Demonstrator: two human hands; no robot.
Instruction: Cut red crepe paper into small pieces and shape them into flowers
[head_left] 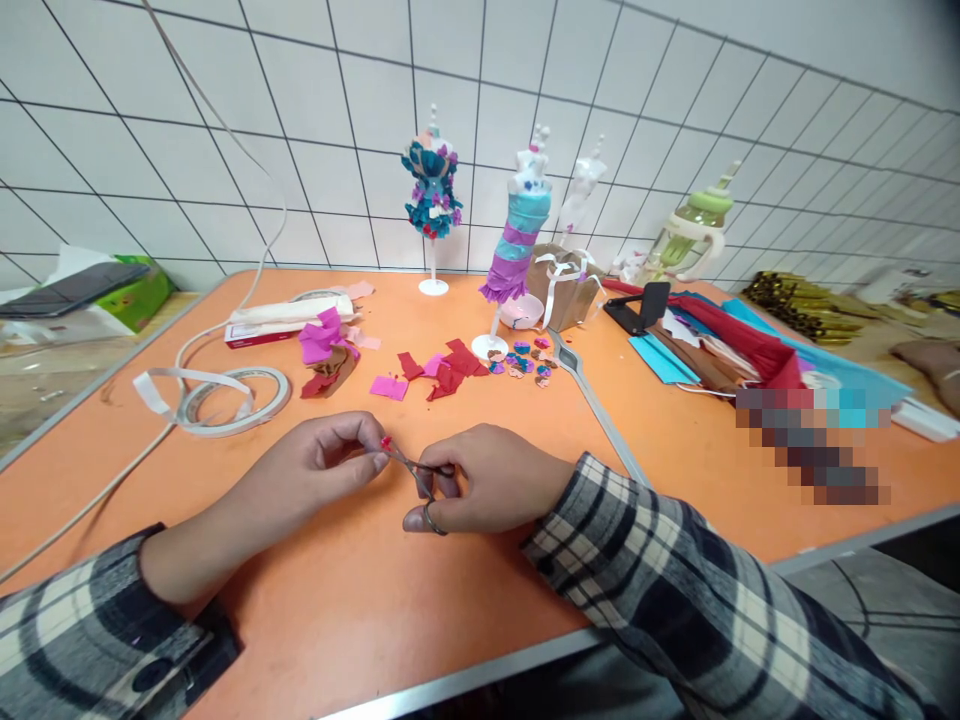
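Observation:
Thumb and fingertips of my left hand (322, 460) pinch a tiny piece of red paper (386, 443). My right hand (487, 480) grips small metal scissors (420, 478), a thumb through one ring, with the blades pointing left at the red piece. Beyond my hands lie red and pink paper scraps (454, 372) and a cluster of small multicoloured paper flowers (517, 358). A mini dress form (517, 225) in blue and purple paper stands behind them. Farther left is another dress form (433, 195) covered in teal ruffles.
A roll of white tape (234, 400) and a pale cable (180, 370) lie at left. Behind stand a pink bowl (522, 312), a brown bag (564, 290) and a green-lidded bottle (690, 235). Coloured paper sheets (765, 345) spread at right. A metal seam (600, 405) crosses the orange table (360, 620).

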